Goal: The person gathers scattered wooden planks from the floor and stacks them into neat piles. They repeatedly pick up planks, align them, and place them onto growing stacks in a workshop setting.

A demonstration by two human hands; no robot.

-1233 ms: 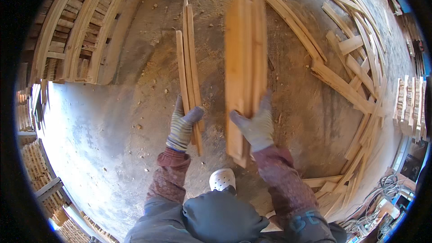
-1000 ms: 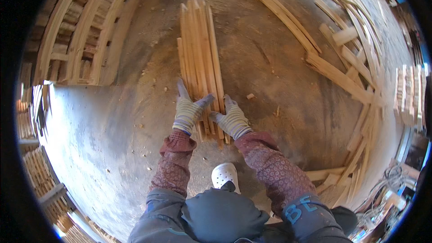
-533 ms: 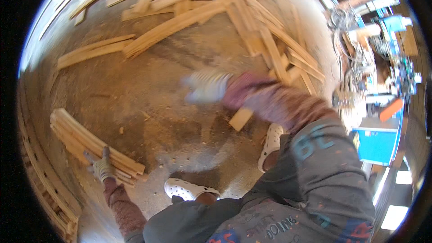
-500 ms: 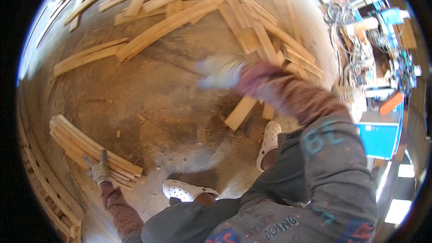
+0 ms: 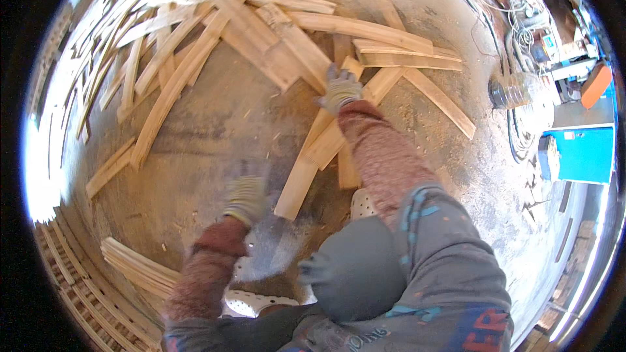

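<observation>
My right hand [image 5: 340, 88], in a pale work glove, lies over the crossing wooden planks, its fingers apart. Its fingertips touch or nearly touch the near end of a slanting plank [image 5: 297, 42]; I cannot tell which. Under and beside that hand, other planks [image 5: 326, 143] cross one another toward my feet. My left hand [image 5: 246, 197], gloved too, is above the bare floor left of these planks, its fingers smeared by motion. A neat bundle of thin wooden strips [image 5: 138, 266] lies on the floor at the lower left, partly behind my left forearm.
Loose boards [image 5: 176, 72] heap up at the far left. Long stacked timber [image 5: 85, 293] runs along the left edge. On the right are coiled cables [image 5: 521, 133], a clear container [image 5: 515, 91] and a blue box [image 5: 583, 153]. My white clog [image 5: 257, 301] is near the bundle.
My left hand has left the strip bundle and moved up and right over the floor. My right hand has moved from above the floor onto the crossing planks. The view has shifted.
</observation>
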